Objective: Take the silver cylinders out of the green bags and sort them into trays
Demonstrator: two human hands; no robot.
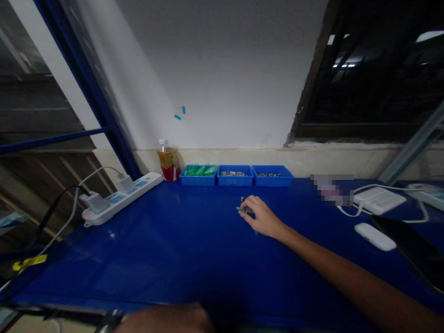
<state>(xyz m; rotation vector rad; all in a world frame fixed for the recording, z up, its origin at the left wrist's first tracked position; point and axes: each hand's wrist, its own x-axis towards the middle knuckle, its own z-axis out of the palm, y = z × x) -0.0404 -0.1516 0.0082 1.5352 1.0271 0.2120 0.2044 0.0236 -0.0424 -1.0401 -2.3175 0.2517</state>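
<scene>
My right hand [262,217] is over the middle of the blue table [156,249], thumb and fingers closed around small grey metal pieces [239,209] whose exact kind I cannot make out. Part of them sticks out past the fingertips to the left, and the palm hides the rest. At the bottom edge, my left hand [166,319] is dark and blurred near the table's front edge. Its fingers do not show clearly, nor does anything it might hold.
Against the wall stand a blue bin of green pieces [183,180], a bin of metal pins [222,181] and a bin of small metal parts [277,181]. A drink bottle [168,162], power strip [121,199], white case [374,237], white charger [379,200] and black phone [416,249] flank them.
</scene>
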